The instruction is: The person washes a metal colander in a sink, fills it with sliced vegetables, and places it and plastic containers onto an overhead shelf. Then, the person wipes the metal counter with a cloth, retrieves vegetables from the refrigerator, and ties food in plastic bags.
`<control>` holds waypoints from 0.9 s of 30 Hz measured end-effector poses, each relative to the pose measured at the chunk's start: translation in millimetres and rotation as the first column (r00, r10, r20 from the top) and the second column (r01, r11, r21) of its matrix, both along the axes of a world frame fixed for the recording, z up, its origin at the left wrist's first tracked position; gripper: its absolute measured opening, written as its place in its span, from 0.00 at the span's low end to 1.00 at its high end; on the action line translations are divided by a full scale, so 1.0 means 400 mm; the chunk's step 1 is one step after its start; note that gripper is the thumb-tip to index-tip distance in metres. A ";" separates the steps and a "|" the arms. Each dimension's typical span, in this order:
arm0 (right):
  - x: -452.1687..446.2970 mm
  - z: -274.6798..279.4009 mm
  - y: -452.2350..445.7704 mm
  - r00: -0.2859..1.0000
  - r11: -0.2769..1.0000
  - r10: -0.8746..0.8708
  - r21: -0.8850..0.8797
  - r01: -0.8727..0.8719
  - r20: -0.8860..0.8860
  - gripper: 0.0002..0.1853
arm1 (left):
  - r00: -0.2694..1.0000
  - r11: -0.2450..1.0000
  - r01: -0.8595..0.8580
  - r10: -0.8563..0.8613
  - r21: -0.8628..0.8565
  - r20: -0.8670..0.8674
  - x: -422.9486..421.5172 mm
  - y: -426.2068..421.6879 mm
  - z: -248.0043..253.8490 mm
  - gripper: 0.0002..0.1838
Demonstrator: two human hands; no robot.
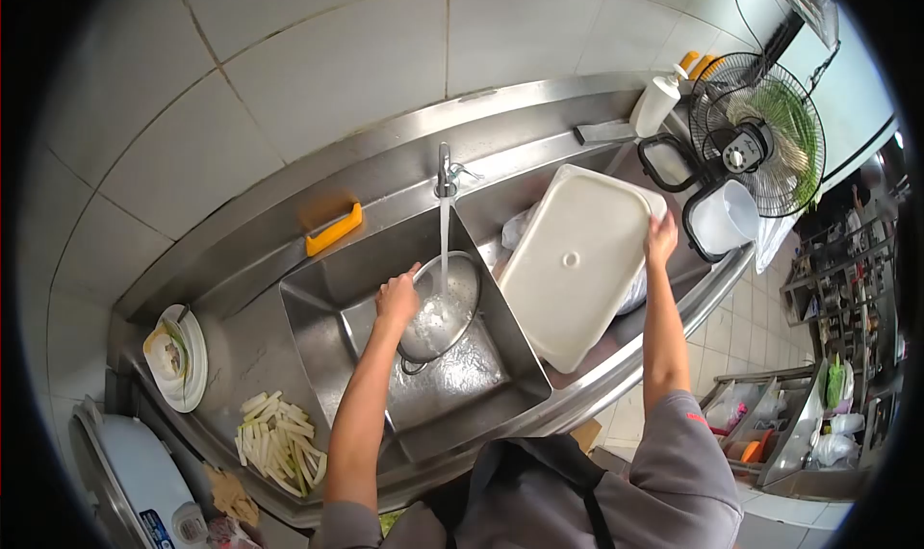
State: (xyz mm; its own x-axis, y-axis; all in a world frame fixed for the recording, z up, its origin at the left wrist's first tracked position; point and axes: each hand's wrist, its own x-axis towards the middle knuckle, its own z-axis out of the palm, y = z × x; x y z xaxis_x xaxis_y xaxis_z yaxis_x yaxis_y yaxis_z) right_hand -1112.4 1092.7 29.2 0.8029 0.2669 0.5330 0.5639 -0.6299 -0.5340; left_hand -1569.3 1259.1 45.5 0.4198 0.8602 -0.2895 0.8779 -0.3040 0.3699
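My left hand (397, 299) is closed on the upper left rim of a round metal pot (430, 332) with a loop handle at its lower side. Water (445, 231) runs from the tap (444, 172) into the pot, which stands in the sink basin (361, 342). Over on the right, my right hand (661, 239) grips the upper right edge of a large cream rectangular plastic tray (573, 289). A small round mark sits at its middle. The tray lies slanted over the right side of the sink, partly covering a clear plastic bag (632, 294).
Cut pale vegetable sticks (279, 443) lie on the left counter below stacked plates (195, 357). An orange-handled knife (335, 229) rests behind the basin. At right are a white bottle (656, 104), black-rimmed containers (722, 217) and a fan (756, 135).
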 end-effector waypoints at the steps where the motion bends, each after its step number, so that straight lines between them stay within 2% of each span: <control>1: 0.037 -0.115 -0.036 0.993 0.992 -0.118 -0.050 0.118 -0.005 0.27 | 1.000 1.000 -0.006 0.006 0.012 0.003 -0.004 -0.003 -0.007 0.29; 2: -0.081 -0.057 -0.040 0.905 0.920 -0.371 -0.216 0.327 -0.210 0.31 | 1.000 1.000 -0.011 0.011 -0.009 0.005 -0.003 -0.003 0.004 0.29; 3: -0.120 -0.095 -0.061 0.919 0.928 -0.341 -0.228 0.295 -0.196 0.38 | 1.000 1.000 -0.015 0.015 0.001 0.020 0.001 0.004 0.002 0.29; 5: -0.242 -0.128 -0.060 0.854 0.860 -0.498 -0.215 0.464 -0.151 0.44 | 1.000 1.000 -0.008 0.008 0.006 0.030 -0.003 0.000 -0.015 0.30; 7: -0.259 -0.181 -0.069 0.895 0.916 -0.401 -0.083 0.392 -0.194 0.39 | 1.000 1.000 -0.011 0.010 -0.019 -0.007 0.002 -0.006 -0.016 0.30; 10: -0.127 -0.214 -0.062 0.993 0.993 -0.115 -0.031 0.116 0.040 0.32 | 1.000 0.999 -0.011 0.011 -0.038 -0.022 -0.002 -0.007 -0.006 0.30; 12: -0.091 -0.124 -0.027 0.997 1.000 -0.025 -0.013 0.026 0.072 0.26 | 1.000 0.999 -0.020 0.019 -0.038 -0.017 -0.013 -0.005 -0.005 0.31; 14: -0.054 -0.032 0.022 0.950 0.984 0.174 -0.006 -0.178 0.258 0.25 | 1.000 0.999 -0.022 0.022 -0.034 -0.016 -0.026 -0.007 -0.009 0.31; 16: -0.050 0.110 0.069 0.940 0.941 0.328 -0.115 -0.317 0.092 0.23 | 0.999 0.999 -0.016 0.015 -0.042 -0.031 -0.028 -0.005 -0.009 0.31; 17: -0.022 0.143 0.098 0.892 0.916 0.399 -0.135 -0.377 0.212 0.23 | 0.999 0.999 -0.013 0.011 -0.043 -0.035 -0.025 -0.003 -0.009 0.31; 19: 0.033 0.223 0.148 0.884 0.860 0.467 -0.245 -0.447 0.023 0.23 | 0.998 0.999 -0.003 0.000 -0.052 -0.057 -0.015 -0.004 -0.014 0.30; 21: 0.125 0.250 0.216 0.765 0.725 0.578 -0.251 -0.641 -0.283 0.26 | 0.999 0.999 -0.005 0.003 -0.043 -0.047 0.000 0.011 -0.018 0.30; 24: 0.154 0.226 0.314 0.550 0.542 0.766 -0.124 -0.831 -0.332 0.27 | 1.000 0.999 -0.006 0.006 -0.037 -0.022 0.000 0.021 -0.052 0.31; 27: 0.071 0.149 0.345 0.574 0.569 0.625 -0.195 -0.799 -0.529 0.28 | 1.000 0.998 -0.019 0.018 -0.052 -0.019 0.014 0.027 -0.058 0.32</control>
